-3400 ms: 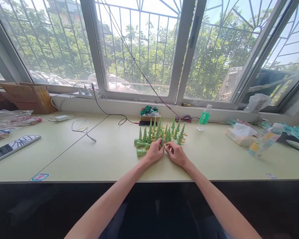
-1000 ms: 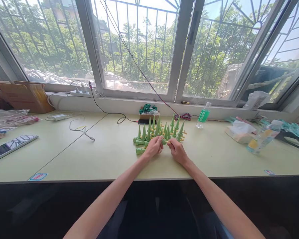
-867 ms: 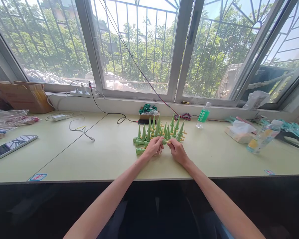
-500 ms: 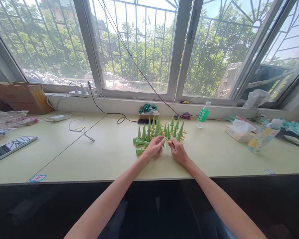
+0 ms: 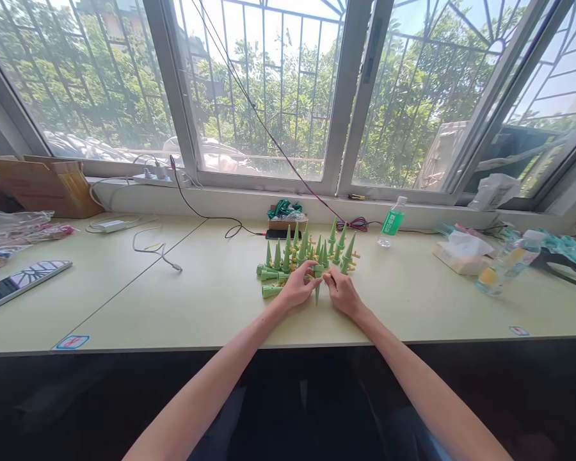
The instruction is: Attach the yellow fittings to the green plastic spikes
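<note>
Between my hands a green plastic watering spike (image 5: 317, 295) points tip-down toward the table. The fingers of my left hand (image 5: 297, 286) close around its wider upper part. My right hand (image 5: 343, 292) pinches at its right side, where a small yellowish piece shows at the fingertips. Just beyond the hands stand several more green watering spikes (image 5: 287, 251), tips up, with yellow valves sticking out of their sides. A few others lie on their sides left of my left hand, one with its open round end (image 5: 270, 291) facing left.
A phone (image 5: 283, 234) and a small box of green material (image 5: 287, 216) sit behind the spikes. Farther right are a green-labelled bottle (image 5: 392, 223), a tissue pack (image 5: 462, 251) and a second bottle (image 5: 509, 264). A tablet (image 5: 24, 285) and cable (image 5: 160, 251) lie left.
The held spike has swung so that its tip points straight down and sits lower. Both hands stay in nearly the same place, with fingers slightly shifted.
</note>
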`<state>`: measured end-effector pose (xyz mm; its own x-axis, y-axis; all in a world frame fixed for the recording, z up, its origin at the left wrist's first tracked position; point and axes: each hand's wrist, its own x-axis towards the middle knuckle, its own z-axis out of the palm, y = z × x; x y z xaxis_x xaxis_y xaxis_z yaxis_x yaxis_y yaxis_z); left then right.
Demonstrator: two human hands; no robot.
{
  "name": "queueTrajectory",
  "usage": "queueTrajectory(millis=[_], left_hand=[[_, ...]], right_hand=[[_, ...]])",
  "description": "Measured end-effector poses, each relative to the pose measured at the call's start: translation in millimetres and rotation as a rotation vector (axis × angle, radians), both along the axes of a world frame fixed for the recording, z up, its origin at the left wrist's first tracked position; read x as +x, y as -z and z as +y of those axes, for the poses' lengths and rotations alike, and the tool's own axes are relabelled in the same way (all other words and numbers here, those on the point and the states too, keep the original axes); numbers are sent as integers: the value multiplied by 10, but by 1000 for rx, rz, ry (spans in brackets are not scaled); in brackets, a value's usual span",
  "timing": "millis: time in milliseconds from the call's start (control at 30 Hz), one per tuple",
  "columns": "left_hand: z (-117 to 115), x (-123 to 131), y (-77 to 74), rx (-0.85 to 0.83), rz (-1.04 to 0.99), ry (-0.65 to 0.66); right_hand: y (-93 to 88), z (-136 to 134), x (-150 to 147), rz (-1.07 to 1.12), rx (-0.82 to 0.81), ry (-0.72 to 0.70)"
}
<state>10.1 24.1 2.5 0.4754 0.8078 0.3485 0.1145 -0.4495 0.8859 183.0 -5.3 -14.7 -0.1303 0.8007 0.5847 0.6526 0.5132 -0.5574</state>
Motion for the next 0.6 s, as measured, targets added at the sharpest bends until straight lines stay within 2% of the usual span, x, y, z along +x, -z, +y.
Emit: queueTrajectory(millis=[600], left_hand=[[26,-2,-4,69,48,-72]], right_hand=[[-29,-4,-32,80,17,65]])
